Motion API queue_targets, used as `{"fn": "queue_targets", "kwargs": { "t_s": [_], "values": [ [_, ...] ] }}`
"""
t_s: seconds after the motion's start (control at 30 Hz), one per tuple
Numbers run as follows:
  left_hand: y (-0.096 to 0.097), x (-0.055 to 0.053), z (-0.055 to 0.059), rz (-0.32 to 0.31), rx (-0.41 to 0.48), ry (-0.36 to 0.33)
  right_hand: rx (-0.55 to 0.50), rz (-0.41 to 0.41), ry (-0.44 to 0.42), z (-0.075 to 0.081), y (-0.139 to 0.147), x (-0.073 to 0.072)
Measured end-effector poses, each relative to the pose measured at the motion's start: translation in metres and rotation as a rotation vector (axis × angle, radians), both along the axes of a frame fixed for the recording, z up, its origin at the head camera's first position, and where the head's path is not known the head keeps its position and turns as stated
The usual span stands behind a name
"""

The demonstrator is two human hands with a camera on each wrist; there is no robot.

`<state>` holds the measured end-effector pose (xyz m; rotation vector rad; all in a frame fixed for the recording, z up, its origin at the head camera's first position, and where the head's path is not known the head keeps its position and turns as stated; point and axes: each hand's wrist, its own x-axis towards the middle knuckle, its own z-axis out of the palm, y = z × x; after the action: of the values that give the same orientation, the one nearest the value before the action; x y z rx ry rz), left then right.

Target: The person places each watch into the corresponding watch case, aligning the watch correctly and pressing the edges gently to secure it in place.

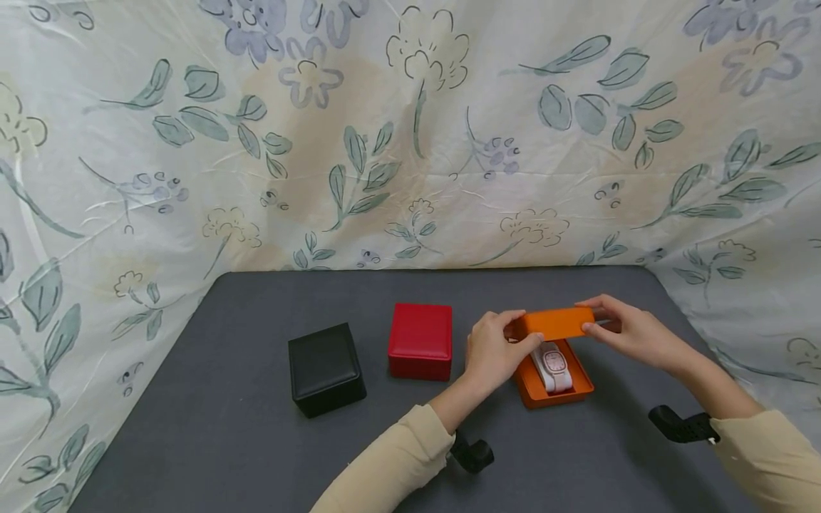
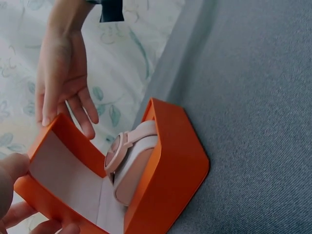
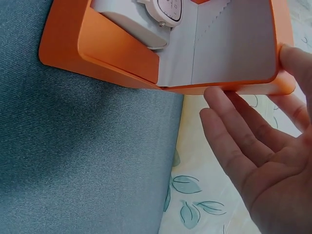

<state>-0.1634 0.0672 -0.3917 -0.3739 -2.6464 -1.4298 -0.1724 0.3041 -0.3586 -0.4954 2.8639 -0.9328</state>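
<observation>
An orange watch box (image 1: 556, 400) stands on the grey table with its hinged lid (image 1: 559, 324) raised. Inside, a watch (image 1: 554, 361) with a pale pink strap and case is wrapped round a light cushion (image 2: 134, 178). My left hand (image 1: 494, 349) pinches the lid's left end between thumb and fingers. At the opposite end, my right hand (image 1: 631, 331) holds the lid's edge, thumb (image 3: 295, 61) on the rim and fingers along the outside. The lid's pale lining shows in both wrist views.
Left of the orange box stands a closed red box (image 1: 420, 335), and farther left a closed black box (image 1: 326, 367). Behind the grey table (image 1: 212, 427) hangs a floral cloth (image 1: 359, 142). A black strapped device (image 1: 683, 425) sits on my right wrist, another (image 1: 472, 454) on my left.
</observation>
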Motion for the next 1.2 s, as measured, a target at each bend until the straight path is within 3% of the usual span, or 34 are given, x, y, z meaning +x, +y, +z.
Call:
{"fn": "queue_targets", "kwargs": {
  "t_s": [0.27, 0.67, 1.0, 1.2],
  "values": [
    [0.002, 0.008, -0.001, -0.006, -0.035, 0.002, 0.018, 0.038, 0.047, -0.005, 0.003, 0.008],
    [0.007, 0.017, -0.007, 0.002, -0.077, 0.032, 0.013, 0.019, 0.103, -0.016, 0.003, 0.024],
    [0.009, 0.027, -0.021, 0.010, -0.100, 0.075, 0.029, 0.054, 0.267, -0.038, -0.002, 0.040],
    [0.010, 0.030, -0.027, 0.033, -0.096, 0.086, 0.030, 0.024, 0.339, -0.051, -0.005, 0.045]
  ]
}}
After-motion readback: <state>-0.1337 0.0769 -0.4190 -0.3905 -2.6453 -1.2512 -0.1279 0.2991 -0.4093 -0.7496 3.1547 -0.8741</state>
